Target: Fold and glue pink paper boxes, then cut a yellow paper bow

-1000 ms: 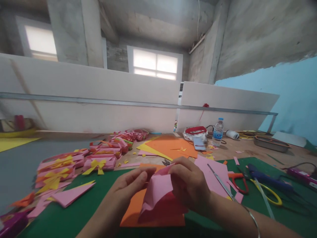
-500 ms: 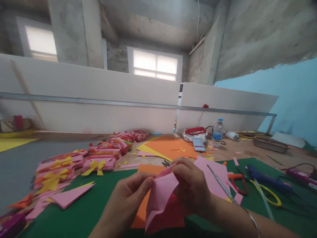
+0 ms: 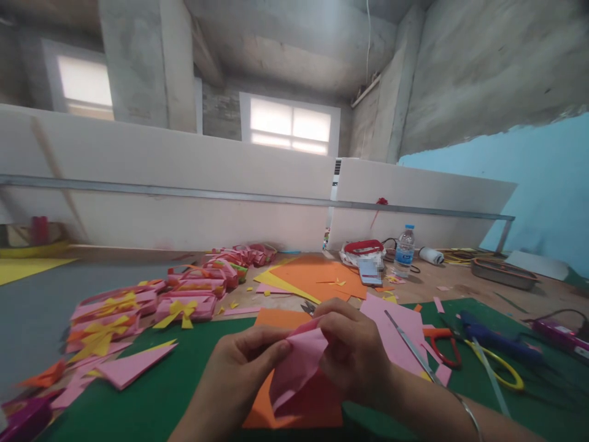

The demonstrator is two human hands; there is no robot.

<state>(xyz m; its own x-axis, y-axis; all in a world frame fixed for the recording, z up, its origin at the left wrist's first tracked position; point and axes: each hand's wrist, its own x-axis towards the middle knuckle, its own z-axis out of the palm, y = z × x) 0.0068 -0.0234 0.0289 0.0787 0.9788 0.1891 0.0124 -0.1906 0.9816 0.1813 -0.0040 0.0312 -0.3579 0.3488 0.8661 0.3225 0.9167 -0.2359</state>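
Observation:
Between both hands is a folded pink sheet of paper [image 3: 298, 365], held up above an orange sheet [image 3: 260, 402]. My left hand [image 3: 242, 368] pinches its upper left edge between thumb and fingers. My right hand [image 3: 354, 350] is closed on the upper right side, fingers curled over the paper and partly hiding it. The orange sheet lies on a green cutting mat [image 3: 151, 399]. Just right of my right hand is a flat pink sheet [image 3: 391, 325], with a thin metal blade or ruler [image 3: 409, 344] across it.
Pink paper bags with yellow bows [image 3: 181, 310] line the left side. A folded pink piece [image 3: 135, 366] lies nearer. Red-handled scissors [image 3: 446, 347], yellow-handled scissors [image 3: 501, 368] and a blue glue gun [image 3: 497, 334] are at right. Behind stand a water bottle [image 3: 404, 255] and a phone [image 3: 369, 272].
The pink paper has tilted and its right flap has been drawn in under my right fingers. Both hands keep their grip and have shifted only slightly.

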